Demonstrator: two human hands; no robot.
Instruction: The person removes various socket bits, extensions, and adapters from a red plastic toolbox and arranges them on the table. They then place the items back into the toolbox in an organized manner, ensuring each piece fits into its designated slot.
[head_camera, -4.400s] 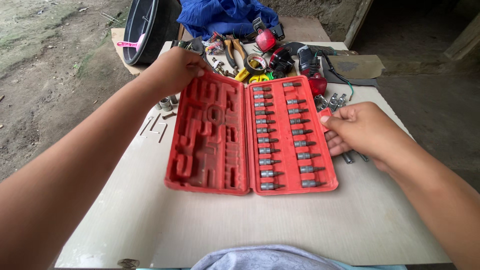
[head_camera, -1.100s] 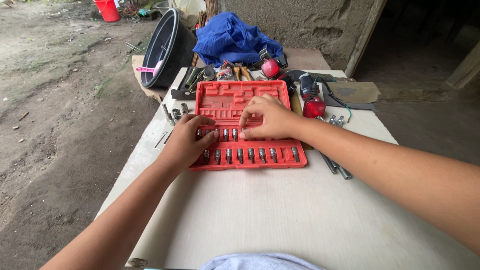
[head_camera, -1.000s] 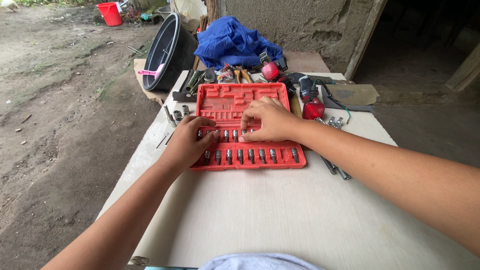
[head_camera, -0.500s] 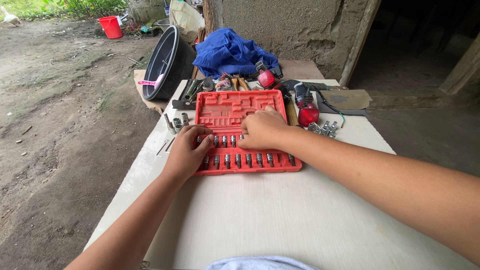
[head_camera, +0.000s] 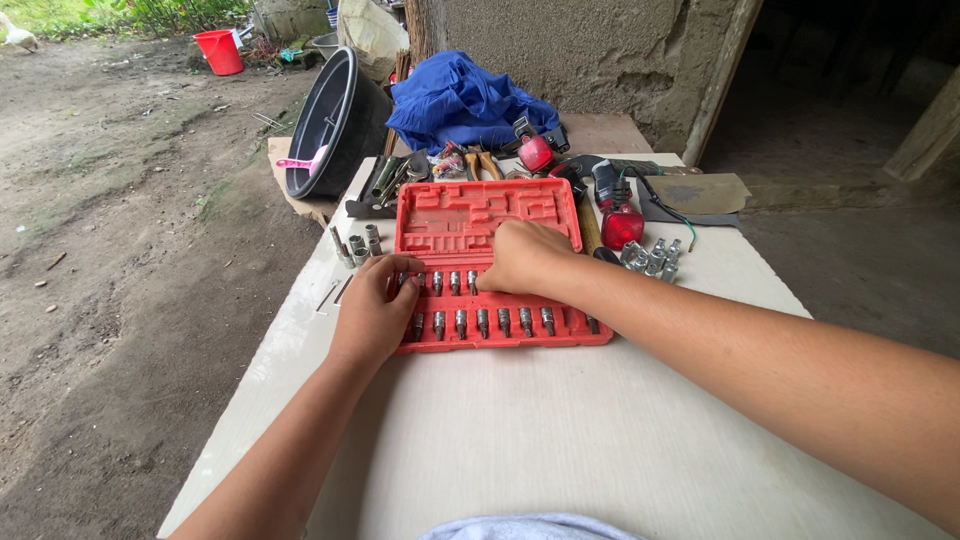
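Note:
A red plastic socket-set case (head_camera: 470, 215) lies open on a pale table (head_camera: 560, 430), its near half filled with two rows of metal bit sockets (head_camera: 500, 322) and its far half showing bare moulded slots. My left hand (head_camera: 378, 308) rests on the near half's left edge, fingers spread over the sockets there. My right hand (head_camera: 527, 256) lies across the middle of the case, fingers curled down onto the upper row of sockets. Whether either hand grips a socket is hidden.
Loose sockets (head_camera: 358, 243) stand left of the case and more (head_camera: 652, 257) to its right. Behind it lie pliers, a red round tool (head_camera: 622, 228), a blue cloth (head_camera: 462, 98) and a black tub (head_camera: 332, 122). Dirt ground lies left, with a red bucket (head_camera: 220, 50) far off.
The case was turned a quarter turn since the oldest frame, its socket half now nearest me. Both hands came onto the socket rows; over the last second they barely shifted while my view tilted up.

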